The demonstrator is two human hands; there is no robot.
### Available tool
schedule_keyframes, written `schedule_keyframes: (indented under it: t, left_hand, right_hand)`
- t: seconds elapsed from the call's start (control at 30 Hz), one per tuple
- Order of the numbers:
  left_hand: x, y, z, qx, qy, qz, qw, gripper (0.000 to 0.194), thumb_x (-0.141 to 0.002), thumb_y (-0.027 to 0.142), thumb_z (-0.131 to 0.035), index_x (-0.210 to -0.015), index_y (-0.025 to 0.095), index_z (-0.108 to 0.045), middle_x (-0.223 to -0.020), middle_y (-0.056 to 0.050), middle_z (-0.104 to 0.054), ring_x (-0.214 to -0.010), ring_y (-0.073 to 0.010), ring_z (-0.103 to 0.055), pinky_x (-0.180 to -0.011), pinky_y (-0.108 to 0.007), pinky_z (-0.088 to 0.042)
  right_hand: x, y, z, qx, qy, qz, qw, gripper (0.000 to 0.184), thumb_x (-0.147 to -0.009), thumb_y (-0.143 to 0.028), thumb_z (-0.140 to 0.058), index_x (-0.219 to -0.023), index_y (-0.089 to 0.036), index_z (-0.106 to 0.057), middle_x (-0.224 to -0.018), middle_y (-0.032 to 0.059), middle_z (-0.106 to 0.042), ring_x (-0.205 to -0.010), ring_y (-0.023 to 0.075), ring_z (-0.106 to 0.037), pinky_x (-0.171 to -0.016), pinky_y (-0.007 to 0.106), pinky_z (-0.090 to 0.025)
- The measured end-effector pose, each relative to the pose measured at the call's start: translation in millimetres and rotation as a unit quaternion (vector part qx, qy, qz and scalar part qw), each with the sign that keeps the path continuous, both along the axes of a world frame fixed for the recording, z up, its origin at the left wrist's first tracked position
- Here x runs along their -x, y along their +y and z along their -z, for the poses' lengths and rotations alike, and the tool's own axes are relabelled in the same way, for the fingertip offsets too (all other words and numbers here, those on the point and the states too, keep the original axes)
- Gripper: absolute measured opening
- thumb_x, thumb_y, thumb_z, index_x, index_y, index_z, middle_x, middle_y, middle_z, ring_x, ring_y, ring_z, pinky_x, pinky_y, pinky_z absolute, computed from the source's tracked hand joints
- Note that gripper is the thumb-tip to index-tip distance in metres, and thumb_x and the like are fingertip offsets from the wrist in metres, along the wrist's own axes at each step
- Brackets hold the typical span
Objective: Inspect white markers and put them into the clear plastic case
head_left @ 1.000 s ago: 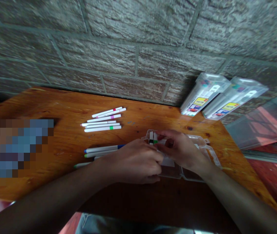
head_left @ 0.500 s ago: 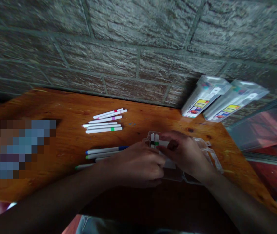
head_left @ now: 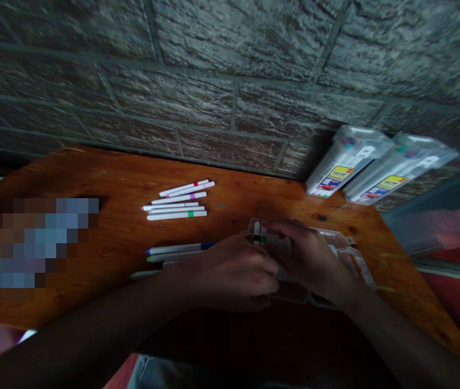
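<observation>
**CLOSE WORK IN TIGHT QUARTERS**

L hand [head_left: 233, 265] fingers curl inward, R hand [head_left: 305, 254] fingers bend opposite; can't tell whether either grips anything, tips hidden. Just beyond, 2 banded markers [head_left: 257, 231], black & green, lie in a clear case [head_left: 359, 256] on the desk [head_left: 104, 173]. Risk: crowded hands may nudge the pair askew or, leaning on its edge, tip the case. L forearm [head_left: 104, 319] partly blocks loose pens [head_left: 181, 250]; brushing them might start a roll. Farther out: more white markers [head_left: 177, 214], plus 2 packed containers [head_left: 329, 162] standing nr. stone wall [head_left: 213, 102].
</observation>
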State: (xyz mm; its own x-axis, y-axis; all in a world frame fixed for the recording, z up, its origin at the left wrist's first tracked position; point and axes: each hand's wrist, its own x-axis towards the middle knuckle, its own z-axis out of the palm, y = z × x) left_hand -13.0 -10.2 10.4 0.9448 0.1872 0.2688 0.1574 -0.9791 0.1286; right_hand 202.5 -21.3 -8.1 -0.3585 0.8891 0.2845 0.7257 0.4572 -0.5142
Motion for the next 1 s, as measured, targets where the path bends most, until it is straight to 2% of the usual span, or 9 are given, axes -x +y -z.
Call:
schedule_keyframes:
  t: [0.13,0.27,0.5,0.73,0.87,1.0]
  left_hand:
    - [-0.2,0.3,1.0,-0.002,0.001,-0.004,1.000,0.018,-0.093,0.027,-0.073,-0.077,0.020,-0.075,-0.085,0.001,-0.080,-0.078,-0.0177,-0.072,-0.065,-0.034,-0.047]
    - [-0.4,0.4,0.7,0.001,0.003,-0.003,1.000,0.017,-0.093,0.027,-0.073,-0.078,0.020,-0.075,-0.086,0.002,-0.080,-0.080,-0.0173,-0.072,-0.067,-0.035,-0.049]
    - [0.0,1.1,-0.6,0.006,0.025,0.000,1.000,0.018,-0.095,0.029,-0.072,-0.080,0.020,-0.076,-0.088,0.001,-0.080,-0.082,-0.0179,-0.073,-0.068,-0.033,-0.048]
    - [0.9,0.8,3.6,0.009,0.006,-0.004,1.000,0.017,-0.095,0.028,-0.072,-0.080,0.020,-0.075,-0.089,0.002,-0.079,-0.082,-0.0170,-0.071,-0.067,-0.033,-0.047]
    - [1.8,1.9,3.9,0.042,-0.005,0.001,0.999,0.011,-0.092,0.030,-0.077,-0.087,0.021,-0.077,-0.094,0.002,-0.079,-0.086,-0.0167,-0.072,-0.069,-0.032,-0.049]
    - [5.9,5.2,-7.8,0.135,-0.057,-0.017,0.989,0.024,-0.091,0.044,-0.079,-0.097,0.021,-0.077,-0.101,0.001,-0.079,-0.087,-0.0157,-0.072,-0.070,-0.028,-0.050]
  right_hand:
    - [0.5,-0.7,-2.3,0.010,0.003,0.002,1.000,0.023,-0.093,-0.015,-0.071,-0.115,-0.021,-0.074,-0.109,0.0083,-0.081,-0.099,0.0251,-0.076,-0.090,0.035,-0.059]
    - [1.5,-1.1,-4.1,0.012,0.001,0.005,1.000,0.017,-0.093,-0.015,-0.069,-0.108,-0.022,-0.073,-0.102,0.0074,-0.081,-0.094,0.0244,-0.077,-0.086,0.034,-0.059]
    - [-0.4,-0.6,-1.5,0.007,-0.006,0.006,1.000,0.021,-0.092,-0.015,-0.071,-0.111,-0.021,-0.075,-0.105,0.0085,-0.081,-0.094,0.0250,-0.077,-0.084,0.034,-0.058]
    - [0.0,-1.3,-0.9,0.006,0.005,0.001,1.000,0.021,-0.093,-0.014,-0.070,-0.112,-0.022,-0.074,-0.108,0.0081,-0.082,-0.097,0.0248,-0.077,-0.086,0.035,-0.059]
    - [0.1,-1.8,-1.4,0.019,0.024,0.009,0.999,0.024,-0.092,-0.013,-0.070,-0.113,-0.022,-0.073,-0.109,0.0073,-0.081,-0.099,0.0241,-0.077,-0.088,0.035,-0.059]
    - [-2.7,-1.9,-7.7,0.007,0.046,0.014,0.999,0.022,-0.090,-0.013,-0.068,-0.109,-0.021,-0.075,-0.104,0.0073,-0.080,-0.093,0.0225,-0.076,-0.081,0.032,-0.059]
